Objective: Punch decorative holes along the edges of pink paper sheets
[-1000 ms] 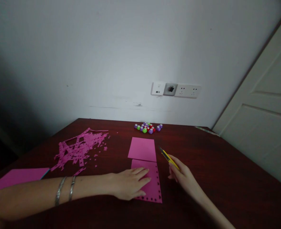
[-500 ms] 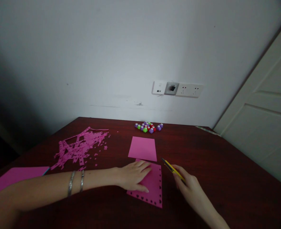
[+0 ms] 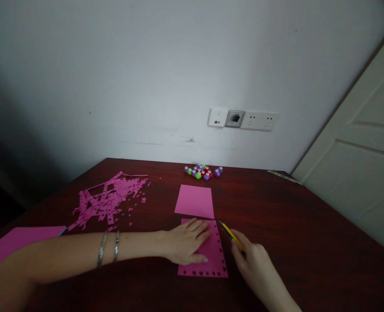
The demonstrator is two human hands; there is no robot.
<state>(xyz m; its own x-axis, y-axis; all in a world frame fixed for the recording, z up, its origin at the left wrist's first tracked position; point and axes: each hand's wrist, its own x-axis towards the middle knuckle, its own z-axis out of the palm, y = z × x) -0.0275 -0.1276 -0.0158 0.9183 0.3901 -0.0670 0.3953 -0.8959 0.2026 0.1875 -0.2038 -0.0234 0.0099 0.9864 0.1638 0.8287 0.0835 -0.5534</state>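
My left hand (image 3: 190, 242) lies flat, fingers spread, on a pink sheet of paper (image 3: 213, 255). Small dark shapes, some like hearts, run along the sheet's right and lower edges. To the right of the sheet, my right hand (image 3: 252, 255) is closed around a yellow and black utility knife (image 3: 232, 236). The knife's tip points up and left, close to the sheet's upper right corner; whether it touches is unclear. Just beyond lies a plain pink square of paper (image 3: 195, 201).
Pink paper strips and punched bits (image 3: 109, 199) lie heaped at the left. A pink paper stack (image 3: 25, 238) sits partly under my left forearm. Several small coloured craft punches (image 3: 200, 171) stand near the wall, below sockets (image 3: 258, 121). A thin strip (image 3: 284, 177) lies at the far right edge.
The sheet under my left hand has turned straighter and shifted slightly right. My right hand has moved a little left, bringing the knife closer to the sheet's corner.
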